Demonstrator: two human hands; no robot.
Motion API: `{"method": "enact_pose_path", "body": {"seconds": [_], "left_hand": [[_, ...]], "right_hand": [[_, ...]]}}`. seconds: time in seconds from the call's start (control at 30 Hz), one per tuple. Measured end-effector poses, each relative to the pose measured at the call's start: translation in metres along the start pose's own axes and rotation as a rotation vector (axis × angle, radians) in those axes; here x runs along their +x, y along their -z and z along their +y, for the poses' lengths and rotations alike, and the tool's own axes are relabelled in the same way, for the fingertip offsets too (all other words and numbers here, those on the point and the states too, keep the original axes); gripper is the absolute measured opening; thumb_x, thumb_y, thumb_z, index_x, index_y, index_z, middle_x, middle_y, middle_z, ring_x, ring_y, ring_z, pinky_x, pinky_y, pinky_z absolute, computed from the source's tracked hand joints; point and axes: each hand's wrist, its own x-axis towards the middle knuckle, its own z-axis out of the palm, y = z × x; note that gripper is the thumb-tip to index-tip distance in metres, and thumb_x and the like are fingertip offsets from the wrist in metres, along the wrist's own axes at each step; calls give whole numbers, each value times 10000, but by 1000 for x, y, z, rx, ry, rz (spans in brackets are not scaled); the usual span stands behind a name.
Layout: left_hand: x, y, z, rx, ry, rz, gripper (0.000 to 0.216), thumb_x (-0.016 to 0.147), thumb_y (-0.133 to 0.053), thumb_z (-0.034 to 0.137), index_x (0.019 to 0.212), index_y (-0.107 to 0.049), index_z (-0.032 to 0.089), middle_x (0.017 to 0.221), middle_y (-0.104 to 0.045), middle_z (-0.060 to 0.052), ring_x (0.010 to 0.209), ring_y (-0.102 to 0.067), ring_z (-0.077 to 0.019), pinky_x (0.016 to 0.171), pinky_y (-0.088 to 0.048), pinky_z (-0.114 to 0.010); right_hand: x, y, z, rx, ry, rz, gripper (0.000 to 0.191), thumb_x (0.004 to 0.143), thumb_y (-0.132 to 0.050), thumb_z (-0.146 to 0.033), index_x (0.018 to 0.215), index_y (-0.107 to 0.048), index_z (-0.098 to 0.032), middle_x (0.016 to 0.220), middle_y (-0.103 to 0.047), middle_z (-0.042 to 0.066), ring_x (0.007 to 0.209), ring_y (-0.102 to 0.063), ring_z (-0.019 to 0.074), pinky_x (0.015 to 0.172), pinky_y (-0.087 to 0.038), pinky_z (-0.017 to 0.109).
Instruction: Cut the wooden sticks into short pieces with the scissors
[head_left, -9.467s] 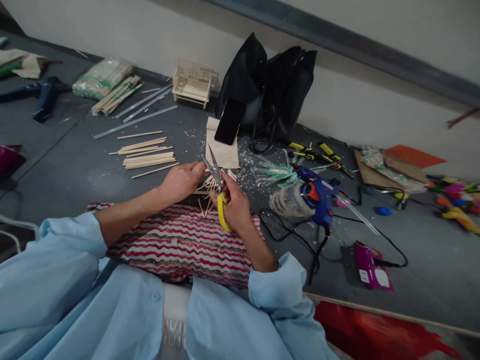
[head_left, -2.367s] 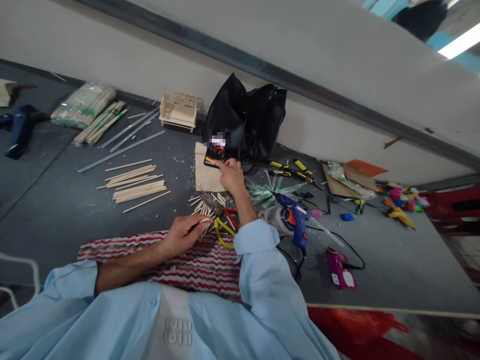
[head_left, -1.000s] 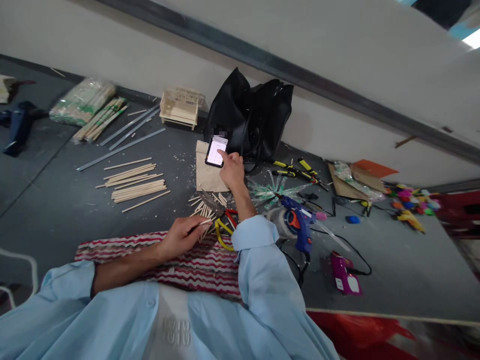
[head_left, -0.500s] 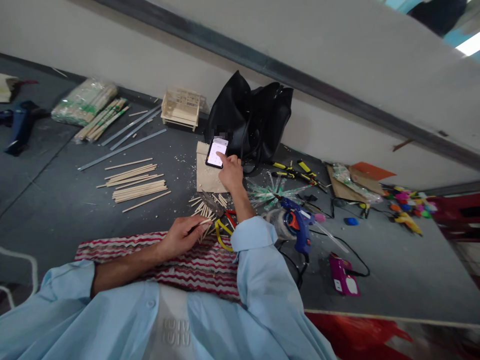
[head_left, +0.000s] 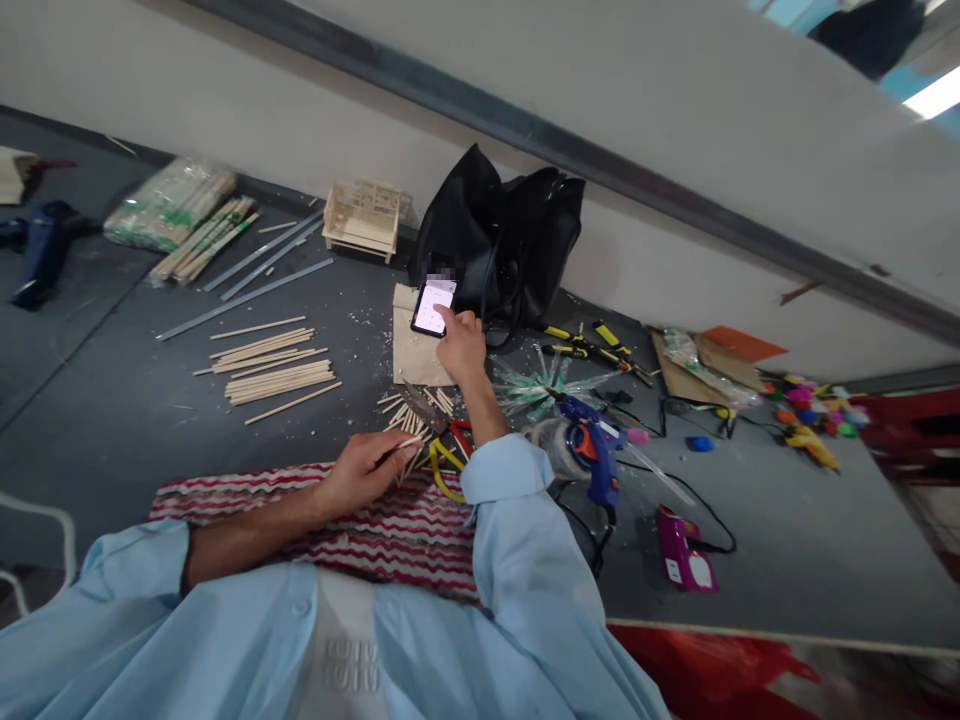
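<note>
So, L hand: pinching short stick
R hand: index at lit phone, grip can't tell
Scissors: lying nr stick

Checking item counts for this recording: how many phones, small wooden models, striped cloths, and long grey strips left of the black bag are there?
Phone: 1
Small wooden model: 1
Striped cloth: 1
Long grey strips: 3
Total: 6
</note>
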Motion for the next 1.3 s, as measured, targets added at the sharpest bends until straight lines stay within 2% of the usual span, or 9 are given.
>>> {"method": "enact_pose_path", "body": {"seconds": [0.17, 0.4, 0.63, 0.93, 1.13, 1.3], "left_hand": [[1, 1, -2, 25, -19, 26, 289, 963, -465, 302, 1017, -702, 145, 905, -761, -57, 792, -699, -119, 720, -520, -179], [3, 2, -1, 48, -39, 47, 290, 956, -468, 302, 1014, -711, 153, 915, -767, -61, 810, -716, -134, 745, -542, -191], [4, 2, -2, 35, -13, 24, 290, 949, -471, 296, 1012, -717, 156, 914, -768, -59, 810, -710, -133, 753, -544, -199], [3, 1, -4, 30, -27, 26, 286, 956, -470, 312, 1020, -702, 159, 918, -764, -58, 812, -707, -131, 736, -534, -196], [3, 2, -3, 15, -9, 31, 284, 949, -476, 297, 1016, -712, 155, 916, -766, -61, 807, -704, -127, 761, -538, -199], [0, 7, 4, -12, -91, 85, 292, 953, -480, 319, 1019, -702, 141, 895, -761, -69, 790, -699, -122, 737, -526, -183]], "right_hand": [[-7, 6, -1, -5, -3, 32, 571, 853, -435, -74, 1370, -539, -293, 1099, -515, 116, 1046, -479, 259, 869, -393, 343], [-15, 8, 0, 12, -11, 23, 600, 839, -429, -69, 1390, -519, -286, 1115, -522, 112, 1046, -480, 251, 892, -389, 340], [-7, 4, 1, -38, -27, 8, 637, 850, -421, -65, 1446, -445, -288, 1132, -517, 119, 1051, -480, 251, 889, -390, 334], [4, 0, -5, -56, -14, -10, 640, 855, -422, -60, 1443, -445, -312, 1141, -514, 121, 1060, -494, 266, 878, -391, 351], [-4, 6, -6, 18, -5, 43, 613, 832, -436, -64, 1411, -486, -257, 1116, -531, 117, 1057, -503, 257, 909, -387, 342], [-21, 17, -10, 76, 27, 8, 559, 819, -435, -70, 1353, -539, -198, 1083, -584, 116, 1081, -514, 242, 982, -372, 331]]}}
